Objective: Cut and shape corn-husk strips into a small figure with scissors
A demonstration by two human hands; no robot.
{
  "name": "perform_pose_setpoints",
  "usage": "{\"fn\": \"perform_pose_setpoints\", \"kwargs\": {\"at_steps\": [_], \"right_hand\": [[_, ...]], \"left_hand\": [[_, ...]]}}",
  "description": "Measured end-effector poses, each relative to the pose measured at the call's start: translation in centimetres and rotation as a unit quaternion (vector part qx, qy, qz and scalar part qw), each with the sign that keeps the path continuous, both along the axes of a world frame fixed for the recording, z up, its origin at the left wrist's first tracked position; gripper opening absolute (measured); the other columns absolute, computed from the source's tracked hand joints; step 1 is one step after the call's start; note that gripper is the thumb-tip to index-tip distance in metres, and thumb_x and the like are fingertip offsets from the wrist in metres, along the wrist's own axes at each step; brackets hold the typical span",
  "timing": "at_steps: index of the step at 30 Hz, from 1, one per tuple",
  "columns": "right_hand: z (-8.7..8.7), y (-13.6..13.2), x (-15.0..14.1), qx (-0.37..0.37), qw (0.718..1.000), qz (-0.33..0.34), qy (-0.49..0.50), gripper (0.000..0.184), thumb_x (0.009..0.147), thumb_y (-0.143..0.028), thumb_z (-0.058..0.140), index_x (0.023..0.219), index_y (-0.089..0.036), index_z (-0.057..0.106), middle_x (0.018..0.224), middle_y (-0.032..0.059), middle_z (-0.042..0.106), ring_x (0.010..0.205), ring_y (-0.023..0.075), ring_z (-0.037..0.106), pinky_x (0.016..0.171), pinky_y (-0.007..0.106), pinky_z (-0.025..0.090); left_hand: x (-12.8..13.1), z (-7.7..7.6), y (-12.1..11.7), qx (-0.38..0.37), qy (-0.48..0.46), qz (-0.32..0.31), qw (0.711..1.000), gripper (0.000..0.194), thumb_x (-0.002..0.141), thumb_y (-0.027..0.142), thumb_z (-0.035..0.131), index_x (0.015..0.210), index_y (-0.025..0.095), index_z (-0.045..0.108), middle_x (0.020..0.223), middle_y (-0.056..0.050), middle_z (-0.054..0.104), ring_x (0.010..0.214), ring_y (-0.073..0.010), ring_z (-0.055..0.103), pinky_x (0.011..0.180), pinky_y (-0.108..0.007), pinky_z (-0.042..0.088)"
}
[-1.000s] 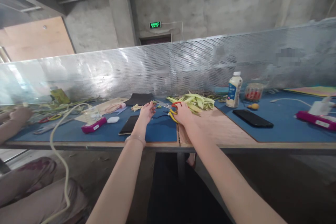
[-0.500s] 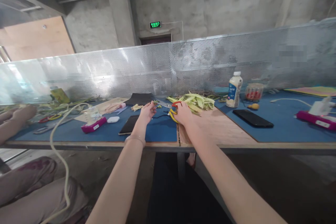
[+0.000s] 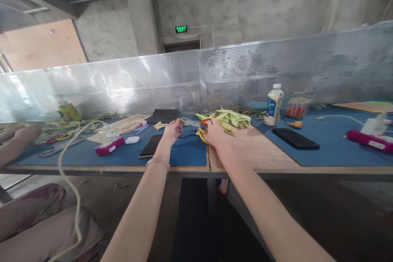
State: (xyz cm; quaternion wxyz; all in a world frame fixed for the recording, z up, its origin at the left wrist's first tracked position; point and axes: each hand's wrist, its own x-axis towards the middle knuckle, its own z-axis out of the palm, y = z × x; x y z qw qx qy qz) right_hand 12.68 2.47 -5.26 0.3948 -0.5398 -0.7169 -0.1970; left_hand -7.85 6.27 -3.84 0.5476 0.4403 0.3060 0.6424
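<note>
My right hand is closed round the red and yellow handles of a pair of scissors. The metal blades point left, towards my left hand. That hand is pinched shut at the blade tips; a small greenish bit shows by its fingertips, too small to name. Just beyond my right hand lies a pile of pale green leaf strips. A few yellowish scraps lie left of my left hand, and a black notebook-like object is beside its wrist.
On the right are a bottle, a black phone, a lidded jar and a magenta power strip. Another magenta strip and a white case lie left. A perforated metal screen runs behind. A co-worker's hands are far left.
The scissor blades look slightly more open than one second ago, then a little narrower again. My hands stay in nearly the same place. The co-worker's hands shift slightly.
</note>
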Motion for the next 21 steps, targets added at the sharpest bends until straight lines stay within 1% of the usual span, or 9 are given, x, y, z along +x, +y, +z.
{"fn": "perform_pose_setpoints", "kwargs": {"at_steps": [4, 9, 15, 21], "right_hand": [[0.03, -0.02, -0.02, 0.001, 1.0, -0.002, -0.002, 0.045, 0.075, -0.047, 0.059, 0.101, -0.011, 0.053, 0.105, 0.0149, 0.05, 0.104, 0.0284, 0.043, 0.088, 0.036, 0.038], [0.01, 0.02, 0.02, -0.001, 1.0, -0.003, -0.005, 0.046, 0.076, -0.047, 0.058, 0.102, -0.01, 0.053, 0.104, 0.0152, 0.05, 0.103, 0.0286, 0.043, 0.088, 0.037, 0.038], [-0.04, 0.0, 0.04, -0.001, 1.0, 0.0, -0.005, 0.042, 0.075, -0.043, 0.059, 0.102, -0.012, 0.053, 0.105, 0.0142, 0.049, 0.103, 0.0279, 0.043, 0.087, 0.036, 0.038], [-0.1, 0.1, 0.08, 0.003, 1.0, 0.004, -0.001, 0.036, 0.077, -0.039, 0.057, 0.101, -0.013, 0.054, 0.104, 0.014, 0.049, 0.103, 0.0273, 0.043, 0.084, 0.035, 0.039]], "left_hand": [[-0.07, -0.1, 0.31, -0.002, 0.004, -0.001, 1.0, 0.029, 0.086, 0.03, 0.054, 0.11, 0.014, 0.055, 0.106, -0.008, 0.059, 0.086, -0.0172, 0.06, 0.072, -0.036, 0.052], [-0.1, -0.14, 0.41, -0.007, 0.005, -0.005, 1.0, 0.029, 0.086, 0.03, 0.054, 0.111, 0.014, 0.055, 0.108, -0.008, 0.059, 0.088, -0.0179, 0.06, 0.074, -0.037, 0.052], [0.0, 0.05, 0.0, -0.012, 0.001, -0.004, 1.0, 0.029, 0.086, 0.03, 0.054, 0.111, 0.014, 0.055, 0.108, -0.008, 0.059, 0.088, -0.0177, 0.06, 0.073, -0.036, 0.052], [0.11, 0.22, -0.4, -0.015, -0.001, -0.003, 1.0, 0.03, 0.086, 0.03, 0.054, 0.112, 0.015, 0.055, 0.109, -0.008, 0.059, 0.089, -0.0181, 0.06, 0.074, -0.037, 0.052]]}}
